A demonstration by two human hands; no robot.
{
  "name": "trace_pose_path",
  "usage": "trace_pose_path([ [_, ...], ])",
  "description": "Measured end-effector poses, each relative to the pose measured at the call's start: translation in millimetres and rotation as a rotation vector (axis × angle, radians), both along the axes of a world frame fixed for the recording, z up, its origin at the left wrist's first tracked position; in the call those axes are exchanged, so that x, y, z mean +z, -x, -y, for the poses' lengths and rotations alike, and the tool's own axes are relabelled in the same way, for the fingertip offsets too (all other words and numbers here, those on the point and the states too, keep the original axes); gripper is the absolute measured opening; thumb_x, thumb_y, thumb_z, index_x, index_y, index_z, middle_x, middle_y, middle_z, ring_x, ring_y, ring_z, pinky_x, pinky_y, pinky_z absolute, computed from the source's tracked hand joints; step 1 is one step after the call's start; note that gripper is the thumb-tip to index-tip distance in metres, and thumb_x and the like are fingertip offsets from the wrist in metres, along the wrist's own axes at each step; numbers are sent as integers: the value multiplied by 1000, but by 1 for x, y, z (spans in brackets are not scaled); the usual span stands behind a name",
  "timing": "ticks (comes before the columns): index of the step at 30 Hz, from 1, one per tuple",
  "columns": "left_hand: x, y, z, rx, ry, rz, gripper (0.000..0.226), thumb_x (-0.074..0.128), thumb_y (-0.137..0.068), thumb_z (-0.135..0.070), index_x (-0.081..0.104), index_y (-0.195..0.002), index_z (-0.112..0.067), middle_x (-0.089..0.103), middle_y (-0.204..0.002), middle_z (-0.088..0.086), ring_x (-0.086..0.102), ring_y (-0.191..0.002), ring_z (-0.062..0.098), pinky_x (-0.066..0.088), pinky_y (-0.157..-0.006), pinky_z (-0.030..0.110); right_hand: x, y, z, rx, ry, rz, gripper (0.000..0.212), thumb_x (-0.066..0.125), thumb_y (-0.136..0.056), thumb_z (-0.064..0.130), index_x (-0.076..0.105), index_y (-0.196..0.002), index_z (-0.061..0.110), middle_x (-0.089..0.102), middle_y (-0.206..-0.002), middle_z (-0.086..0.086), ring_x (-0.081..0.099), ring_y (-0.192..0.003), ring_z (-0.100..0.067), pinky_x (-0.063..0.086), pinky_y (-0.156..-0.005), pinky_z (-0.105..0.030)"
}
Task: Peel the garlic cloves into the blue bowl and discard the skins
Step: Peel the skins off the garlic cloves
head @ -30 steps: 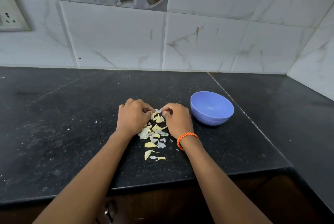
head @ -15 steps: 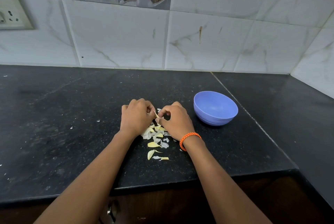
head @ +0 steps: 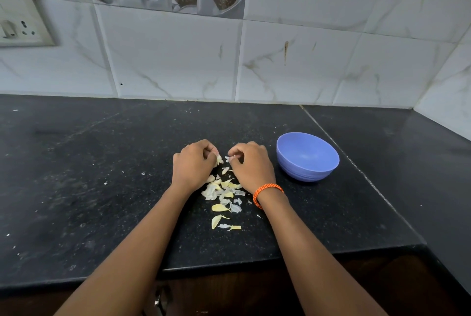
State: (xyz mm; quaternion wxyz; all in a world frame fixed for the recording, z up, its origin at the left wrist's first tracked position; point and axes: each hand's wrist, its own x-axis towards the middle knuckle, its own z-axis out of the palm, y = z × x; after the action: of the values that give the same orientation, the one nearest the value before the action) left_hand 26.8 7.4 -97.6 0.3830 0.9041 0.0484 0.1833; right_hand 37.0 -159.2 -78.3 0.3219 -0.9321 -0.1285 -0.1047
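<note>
My left hand (head: 193, 164) curls its fingers round a pale garlic clove (head: 219, 159) just above the black counter. A few centimetres to the right, my right hand (head: 251, 165), with an orange band at the wrist, pinches a small white piece of skin (head: 228, 159). Between and below the two hands lies a heap of yellowish cloves and white skins (head: 223, 193). The blue bowl (head: 307, 156) stands right of my right hand, and its inside looks empty.
The black stone counter (head: 102, 175) carries small skin flecks on its left part. Its front edge (head: 280, 259) runs below my forearms. A tiled wall stands behind, with a switch socket (head: 20, 18) at the upper left. A corner wall rises at the right.
My hands have drawn slightly apart, and a piece of skin has come away in the right fingers while the left keeps the clove.
</note>
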Motion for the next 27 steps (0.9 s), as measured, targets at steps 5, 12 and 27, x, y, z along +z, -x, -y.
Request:
trace_pose_path([
  [5, -1, -4, -3, -7, 106, -31, 23, 61, -100, -22, 66, -84, -38, 74, -76, -15, 71, -82, 10, 50, -103, 55, 3, -1, -20, 89, 75, -15, 29, 76, -96, 31, 72, -125, 34, 74, -109, 12, 55, -118, -17, 45, -104, -45],
  [12, -1, -3, -6, -57, 183, 8, 20, 59, -100, -32, 68, -88, -45, 76, -77, -20, 73, -82, 10, 52, -100, 60, 0, 1, -16, 58, -13, 95, 12, 77, -97, 25, 83, -107, 29, 80, -98, 6, 71, -95, -18, 58, -91, -50],
  [27, -1, 6, 9, -206, -37, 166, 19, 57, -105, -39, 75, -99, -44, 70, -98, -28, 59, -102, 11, 46, -102, 57, 8, 19, 32, 138, -414, -177, 7, 66, -102, 17, 71, -98, 14, 77, -76, -3, 70, -67, -7, 53, -64, -25],
])
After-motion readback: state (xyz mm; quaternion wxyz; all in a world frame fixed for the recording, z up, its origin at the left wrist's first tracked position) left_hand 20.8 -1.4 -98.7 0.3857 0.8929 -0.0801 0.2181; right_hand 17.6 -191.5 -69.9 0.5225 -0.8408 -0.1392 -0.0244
